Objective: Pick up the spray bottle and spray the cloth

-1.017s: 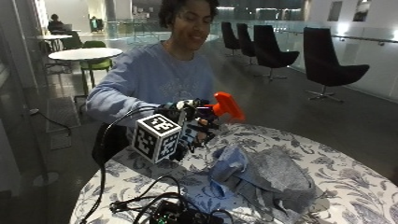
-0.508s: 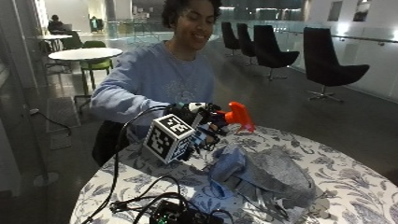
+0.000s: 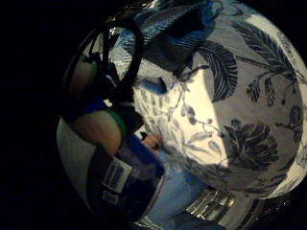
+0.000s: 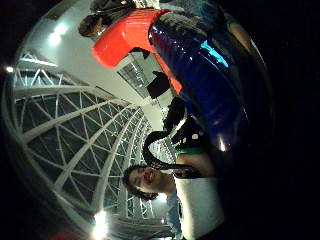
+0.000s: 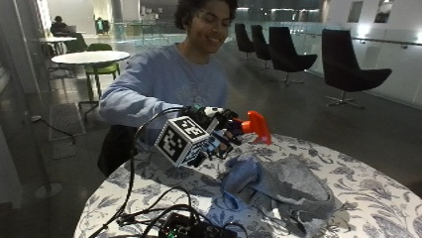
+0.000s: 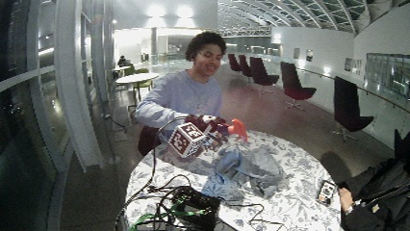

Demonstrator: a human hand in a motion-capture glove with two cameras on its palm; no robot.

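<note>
Person seated at round table (image 5: 369, 198) with floral tablecloth. Gloved right hand (image 5: 214, 126) is raised above the table's near-person edge, fingers curled round the spray bottle (image 5: 254, 126), gripping it. Bottle is off the table, held in the air, orange trigger head pointing out toward the table centre and slightly down. Bottle body is dark blue plastic (contents not readable, too dark to judge any liquid level); thumb-side palm view shows the blue body (image 4: 210, 85) and orange head (image 4: 125, 35) filling the frame right against the palm. Little-finger-side palm view shows the bottle's lower part with a white barcode label (image 3: 117, 175), and the tablecloth below it.

Cloth (image 5: 277, 186), blue-grey, lies crumpled in a heap on the table, below and just ahead of the nozzle, not touching the bottle. Its edge also shows in the little-finger-side view (image 3: 177, 24).

Black device with cables (image 5: 188, 228) sits on the table near the front edge, apart from the cloth. In the wide view a phone (image 6: 325, 191) lies flat near the table's far-right rim.
</note>
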